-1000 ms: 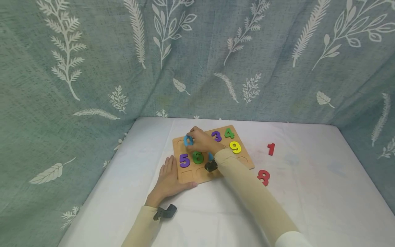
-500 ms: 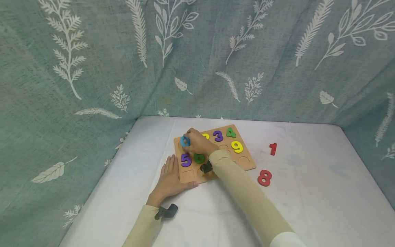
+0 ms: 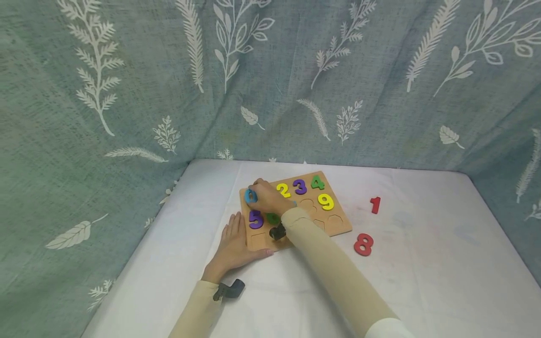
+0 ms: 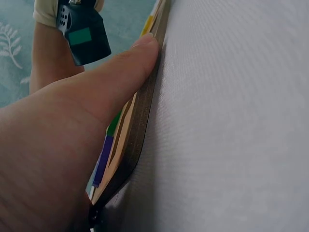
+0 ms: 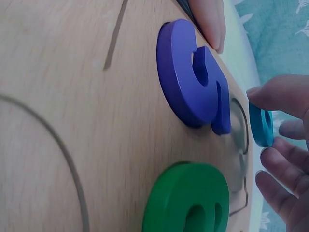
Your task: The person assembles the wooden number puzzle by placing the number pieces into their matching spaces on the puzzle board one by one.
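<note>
My right hand [image 3: 270, 197] pinches a blue number 0 [image 3: 247, 196] between thumb and fingers, at the far left corner of a wooden number puzzle board [image 3: 312, 194]. In the right wrist view the blue 0 [image 5: 257, 126] stands tilted over the board's edge, near an outlined recess. My left hand [image 3: 231, 245] lies flat beside the board's left side, its thumb along the front edge. The left wrist view shows that thumb [image 4: 113, 79] against the board's side. Closest to the hands are a purple 5 [image 5: 176, 79] and a green 6 [image 5: 164, 200], the latter partly hidden in the head view.
A yellow 2 [image 3: 283, 190], purple 3 [image 3: 300, 187], green 4 [image 3: 317, 182] and yellow 9 [image 3: 326, 202] sit on the board among bare recesses. On the white cloth to the right lie a red 1 [image 3: 375, 205] and a red 8 [image 3: 363, 245]. A curtain [image 3: 270, 84] hangs behind.
My right hand has shifted a little left and nearer with the blue 0, uncovering the yellow 2. The left hand has kept its place by the board.
</note>
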Demonstrator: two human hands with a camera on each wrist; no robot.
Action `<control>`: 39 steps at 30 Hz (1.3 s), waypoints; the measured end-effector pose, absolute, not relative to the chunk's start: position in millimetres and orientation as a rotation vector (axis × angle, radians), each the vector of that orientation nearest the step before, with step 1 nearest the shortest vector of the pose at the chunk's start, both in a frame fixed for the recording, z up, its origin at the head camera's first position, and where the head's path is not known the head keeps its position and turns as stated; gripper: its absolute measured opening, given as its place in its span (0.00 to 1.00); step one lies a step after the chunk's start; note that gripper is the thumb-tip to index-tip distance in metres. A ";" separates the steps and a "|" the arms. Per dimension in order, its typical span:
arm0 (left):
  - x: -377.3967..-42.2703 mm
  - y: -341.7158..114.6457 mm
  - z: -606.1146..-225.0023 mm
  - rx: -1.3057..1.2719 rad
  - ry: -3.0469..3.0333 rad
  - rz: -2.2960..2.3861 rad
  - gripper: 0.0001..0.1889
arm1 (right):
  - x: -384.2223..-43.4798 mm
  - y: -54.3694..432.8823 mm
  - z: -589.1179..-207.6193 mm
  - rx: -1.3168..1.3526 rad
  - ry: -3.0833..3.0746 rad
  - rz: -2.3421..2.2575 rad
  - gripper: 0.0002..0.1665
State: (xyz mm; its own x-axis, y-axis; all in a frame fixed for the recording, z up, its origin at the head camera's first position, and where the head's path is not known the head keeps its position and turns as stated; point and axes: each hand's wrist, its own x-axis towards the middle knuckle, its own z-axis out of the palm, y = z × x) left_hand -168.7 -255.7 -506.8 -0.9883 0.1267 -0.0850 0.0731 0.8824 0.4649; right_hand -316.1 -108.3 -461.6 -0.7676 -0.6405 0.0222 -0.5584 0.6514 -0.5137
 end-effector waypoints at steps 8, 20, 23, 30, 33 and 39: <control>-168.5 -255.3 -505.8 0.152 2.932 0.724 0.78 | -314.7 -109.5 -463.9 -0.991 2.718 -0.761 0.34; -168.5 -254.7 -504.2 0.137 2.935 0.717 0.78 | -315.7 -109.0 -468.7 -0.946 2.739 -0.730 0.35; -169.0 -254.7 -504.6 0.128 2.929 0.711 0.78 | -315.5 -109.1 -469.1 -0.932 2.747 -0.728 0.35; -169.9 -255.1 -506.8 0.127 2.931 0.712 0.78 | -315.4 -110.9 -471.1 -0.909 2.768 -0.700 0.36; -169.5 -255.2 -507.4 0.126 2.927 0.720 0.78 | -315.4 -111.3 -472.0 -0.896 2.776 -0.695 0.36; -169.2 -256.1 -508.9 0.120 2.918 0.724 0.78 | -314.5 -110.1 -471.3 -0.876 2.768 -0.715 0.38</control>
State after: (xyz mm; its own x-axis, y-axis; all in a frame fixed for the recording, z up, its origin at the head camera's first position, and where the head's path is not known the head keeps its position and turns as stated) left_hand -169.2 -256.1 -508.9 -0.9880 0.1087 -0.1094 0.0449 0.8814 0.4701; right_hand -314.5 -110.1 -471.3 -0.8179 -0.5754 0.0001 -0.5034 0.7155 -0.4843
